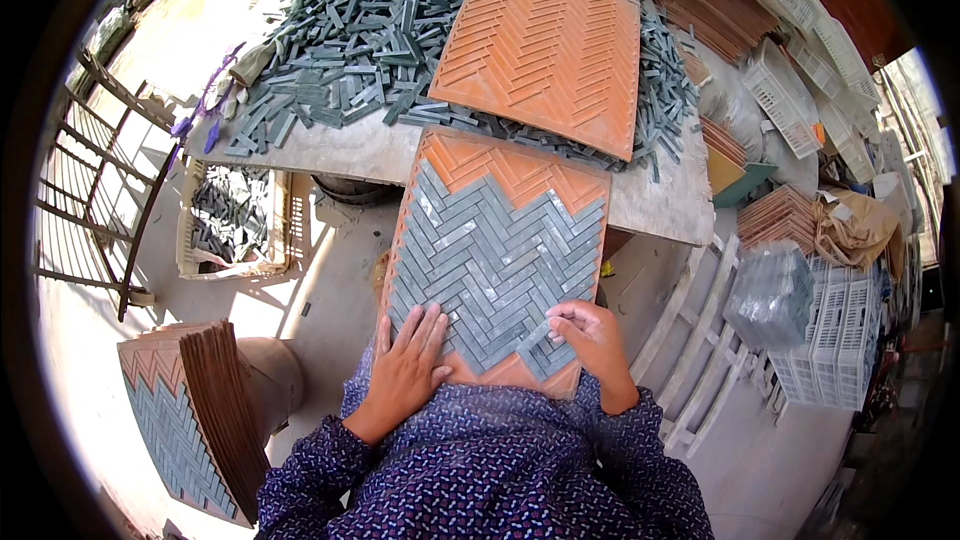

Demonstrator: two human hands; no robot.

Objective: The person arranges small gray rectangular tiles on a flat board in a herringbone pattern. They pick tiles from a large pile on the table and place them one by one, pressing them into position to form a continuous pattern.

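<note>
An orange herringbone mould tray (pixel 560 175) rests against my lap and the table edge. Grey-green stone strips (pixel 480 260) fill most of its grooves in a zigzag, while orange grooves show at its top and bottom ends. My left hand (pixel 408 360) lies flat with fingers stretched over the strips at the tray's lower left. At the lower right, my right hand (pixel 592 338) pinches a tile strip (pixel 541 340) between thumb and fingers, low over the laid pattern. A second orange mould tray (pixel 545 50), its grooves bare, lies on the heap of loose strips (pixel 350 40).
The loose strips cover a pale table (pixel 660 202). A cream crate (pixel 235 220) of strips stands on the floor at left, near a metal rack (pixel 100 180). A stack of trays (pixel 195 420) is at lower left; a white pallet (pixel 690 340) and white crates (pixel 825 340) are at right.
</note>
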